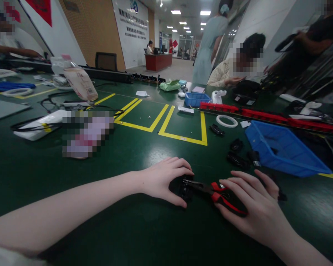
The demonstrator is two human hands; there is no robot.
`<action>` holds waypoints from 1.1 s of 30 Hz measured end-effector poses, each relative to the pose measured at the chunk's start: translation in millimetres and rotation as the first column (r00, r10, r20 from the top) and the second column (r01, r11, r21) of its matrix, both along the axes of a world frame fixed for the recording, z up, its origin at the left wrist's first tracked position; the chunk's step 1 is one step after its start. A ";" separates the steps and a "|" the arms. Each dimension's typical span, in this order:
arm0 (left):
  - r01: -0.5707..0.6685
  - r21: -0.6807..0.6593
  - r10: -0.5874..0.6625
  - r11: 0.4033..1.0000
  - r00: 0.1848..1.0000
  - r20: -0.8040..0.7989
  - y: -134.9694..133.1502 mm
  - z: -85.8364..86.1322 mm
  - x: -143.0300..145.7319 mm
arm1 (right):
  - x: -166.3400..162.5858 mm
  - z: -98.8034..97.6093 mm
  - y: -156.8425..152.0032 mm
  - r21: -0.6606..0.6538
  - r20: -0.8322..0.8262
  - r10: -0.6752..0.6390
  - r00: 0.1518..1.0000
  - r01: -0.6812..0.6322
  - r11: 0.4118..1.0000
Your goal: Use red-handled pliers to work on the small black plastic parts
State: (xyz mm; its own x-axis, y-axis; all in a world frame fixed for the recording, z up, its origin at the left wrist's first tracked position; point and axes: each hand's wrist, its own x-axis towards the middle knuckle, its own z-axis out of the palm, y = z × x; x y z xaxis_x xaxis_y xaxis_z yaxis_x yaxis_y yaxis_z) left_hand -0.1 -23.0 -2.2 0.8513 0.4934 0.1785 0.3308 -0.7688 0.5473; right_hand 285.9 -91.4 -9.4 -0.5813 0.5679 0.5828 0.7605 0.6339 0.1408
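Observation:
My left hand (pixel 166 179) curves its thumb and fingers around a small black part (pixel 185 190) on the green table. What the part is cannot be made out. In my right hand (pixel 252 203) is a pair of needle-nose pliers (pixel 215 193) with red and black handles. The pliers' long jaws point left, and their tips meet the black part between my left thumb and fingers. Whether the jaws grip it is too small to tell. Several black pieces (pixel 236 159) lie beyond my right hand, near a blue bin.
The blue bin (pixel 285 147) stands tilted at the right. A tape roll (pixel 226 121) and a red strip (pixel 262 115) lie farther back. Yellow tape (pixel 135 126) marks the green table (pixel 127 229). A phone (pixel 88 136) and a white pouch (pixel 41 125) lie left. A seated person (pixel 224 74) works opposite.

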 end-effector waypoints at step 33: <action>0.014 0.006 -0.014 1.000 1.000 -0.004 2.3 -1.9 -0.6 | 4.4 5.4 2.6 0.046 0.076 0.026 0.997 -0.029 0.999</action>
